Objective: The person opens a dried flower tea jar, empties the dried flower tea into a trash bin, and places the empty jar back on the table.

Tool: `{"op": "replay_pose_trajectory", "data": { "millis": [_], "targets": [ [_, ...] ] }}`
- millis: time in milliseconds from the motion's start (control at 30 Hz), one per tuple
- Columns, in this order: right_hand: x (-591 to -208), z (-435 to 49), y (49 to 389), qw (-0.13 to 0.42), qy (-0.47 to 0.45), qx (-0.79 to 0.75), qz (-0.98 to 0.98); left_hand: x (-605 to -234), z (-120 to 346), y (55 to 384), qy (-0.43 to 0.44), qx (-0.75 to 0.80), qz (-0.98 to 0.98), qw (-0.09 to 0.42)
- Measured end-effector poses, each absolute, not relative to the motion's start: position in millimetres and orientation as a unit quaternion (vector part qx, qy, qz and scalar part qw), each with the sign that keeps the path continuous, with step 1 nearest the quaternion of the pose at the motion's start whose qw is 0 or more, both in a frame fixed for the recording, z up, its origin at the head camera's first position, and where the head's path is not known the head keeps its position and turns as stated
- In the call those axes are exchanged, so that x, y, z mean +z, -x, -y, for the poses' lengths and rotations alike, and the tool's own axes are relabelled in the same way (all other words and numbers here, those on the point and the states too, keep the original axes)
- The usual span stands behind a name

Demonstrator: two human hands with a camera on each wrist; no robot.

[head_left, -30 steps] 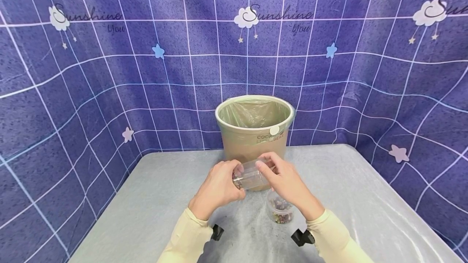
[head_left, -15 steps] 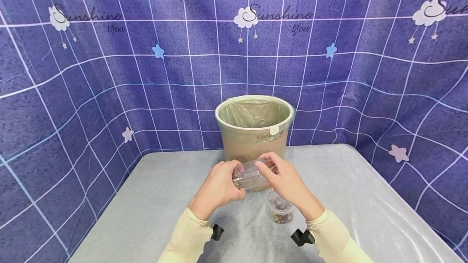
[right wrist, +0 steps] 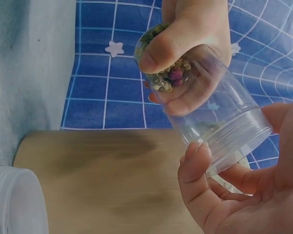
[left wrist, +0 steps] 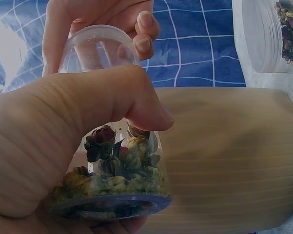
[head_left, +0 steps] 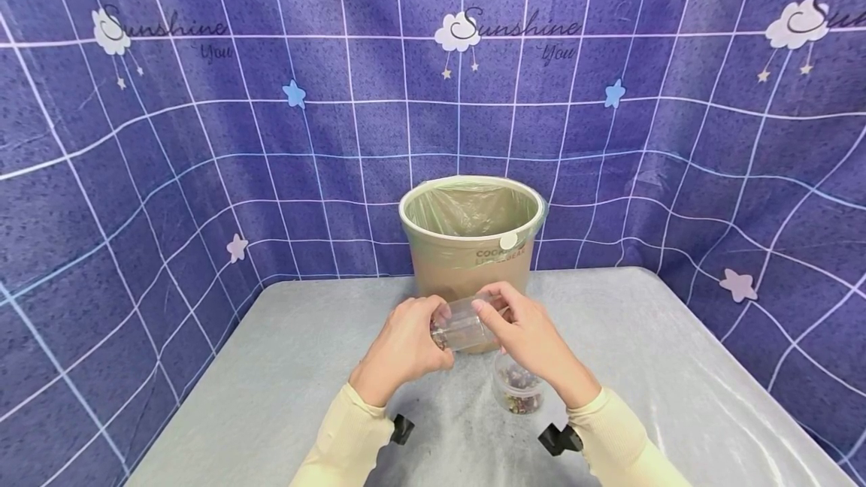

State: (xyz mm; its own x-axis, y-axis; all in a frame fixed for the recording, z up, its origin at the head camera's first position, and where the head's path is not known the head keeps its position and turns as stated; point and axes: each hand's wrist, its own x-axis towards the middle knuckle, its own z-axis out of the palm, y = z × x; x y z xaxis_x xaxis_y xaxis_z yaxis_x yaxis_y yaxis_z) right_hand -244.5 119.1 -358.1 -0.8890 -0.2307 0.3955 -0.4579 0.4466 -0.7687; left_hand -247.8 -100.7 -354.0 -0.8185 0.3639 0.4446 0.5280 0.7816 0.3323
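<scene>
A clear plastic jar (head_left: 467, 328) with dried flowers inside is held tilted between both hands, in front of the bin. My left hand (head_left: 409, 337) grips it round the base, thumb across its side. The dried flowers (left wrist: 122, 165), dark red buds among yellowish-green ones, gather at that base end. At the ridged mouth end (right wrist: 241, 139), my right hand (head_left: 524, 329) curls its thumb and fingers round the rim. A second clear jar (head_left: 519, 385) of dried flowers stands on the table below the right hand.
Right behind the hands stands a beige bin (head_left: 440, 265) with a pale rim and a thin greenish liner. The grey table (head_left: 304, 382) backs onto a blue grid-patterned curtain (head_left: 379, 126), which also hangs at both sides.
</scene>
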Motion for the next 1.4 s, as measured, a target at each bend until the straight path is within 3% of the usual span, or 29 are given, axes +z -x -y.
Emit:
{"op": "replay_pose_trajectory", "data": {
  "millis": [1400],
  "targets": [
    [-353, -129, 241, 0.141, -0.287, 0.432, 0.844, -354, 103, 248, 0.244, -0.226, 0.923, 0.193]
  ]
}}
